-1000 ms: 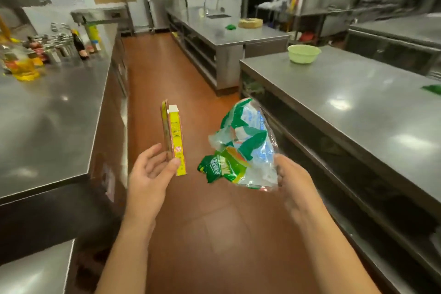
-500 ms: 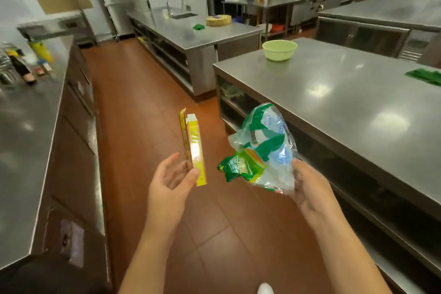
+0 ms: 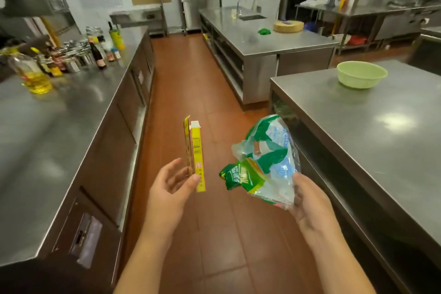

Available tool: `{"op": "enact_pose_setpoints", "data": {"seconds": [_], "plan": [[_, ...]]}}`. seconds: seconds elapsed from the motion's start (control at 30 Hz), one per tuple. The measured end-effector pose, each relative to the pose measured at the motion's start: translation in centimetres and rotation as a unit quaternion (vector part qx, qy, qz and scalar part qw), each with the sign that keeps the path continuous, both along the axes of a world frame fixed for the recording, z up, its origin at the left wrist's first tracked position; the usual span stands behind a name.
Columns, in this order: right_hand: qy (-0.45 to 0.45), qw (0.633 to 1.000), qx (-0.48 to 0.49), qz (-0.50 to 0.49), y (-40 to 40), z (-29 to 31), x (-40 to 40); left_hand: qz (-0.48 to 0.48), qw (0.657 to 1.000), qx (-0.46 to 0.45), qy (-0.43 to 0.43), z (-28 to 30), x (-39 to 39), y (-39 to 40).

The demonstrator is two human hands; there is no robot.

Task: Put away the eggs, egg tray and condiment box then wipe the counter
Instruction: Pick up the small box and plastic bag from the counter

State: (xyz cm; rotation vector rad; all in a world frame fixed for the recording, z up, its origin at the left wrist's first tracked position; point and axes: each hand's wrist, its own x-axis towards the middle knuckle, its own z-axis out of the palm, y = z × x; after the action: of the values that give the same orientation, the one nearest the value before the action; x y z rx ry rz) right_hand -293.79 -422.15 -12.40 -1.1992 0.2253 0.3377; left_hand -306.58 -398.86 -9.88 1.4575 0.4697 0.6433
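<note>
Head view: the person stands in the aisle between 2 steel counters, carrying things; the step in hand looks like putting away the condiment box, with the wiping not yet begun; no eggs or egg tray can be seen.

The left hand (image 3: 173, 185) pinches the box (image 3: 196, 154) near its lower end, thumb on the near edge, fingers behind and fairly straight; the box is upright over the floor, well clear of both counters. It is slim and yellow, with small print down the narrow side and its top flap standing open. The right hand (image 3: 307, 203) grips a crumpled bag (image 3: 262, 164) of clear plastic printed in green, fingers curled into its lower edge; it looks light and nearly empty.

The next move probably calls for walking the box to the bottles (image 3: 71, 59) on the left counter (image 3: 47, 131), setting it down upright, and finding a bin for the bag; the green cloth (image 3: 264, 31) on the far counter may serve for wiping.
</note>
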Motion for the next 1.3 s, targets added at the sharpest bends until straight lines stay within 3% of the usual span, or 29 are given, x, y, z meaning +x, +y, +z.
{"op": "enact_pose_setpoints", "data": {"seconds": [0.23, 0.53, 0.8, 1.3], "plan": [[0.009, 0.999, -0.035, -0.007, 6.3, -1.7, 10.0, -0.005, 0.999, -0.024, 0.024, -2.8, 10.7, 6.1], [-0.058, 0.997, -0.042, -0.037, 12.9, 2.9, 24.4, -0.067, 0.997, -0.021, -0.011, -0.5, 28.4, 13.7], [-0.046, 0.996, -0.027, -0.073, 14.6, 1.8, 35.1, -0.105, 0.994, -0.021, 0.001, -1.0, 40.8, 15.3], [-0.055, 0.996, 0.042, -0.056, 15.9, 2.2, 65.3, -0.081, 0.997, 0.007, -0.008, 1.3, 67.1, 16.5]]}}
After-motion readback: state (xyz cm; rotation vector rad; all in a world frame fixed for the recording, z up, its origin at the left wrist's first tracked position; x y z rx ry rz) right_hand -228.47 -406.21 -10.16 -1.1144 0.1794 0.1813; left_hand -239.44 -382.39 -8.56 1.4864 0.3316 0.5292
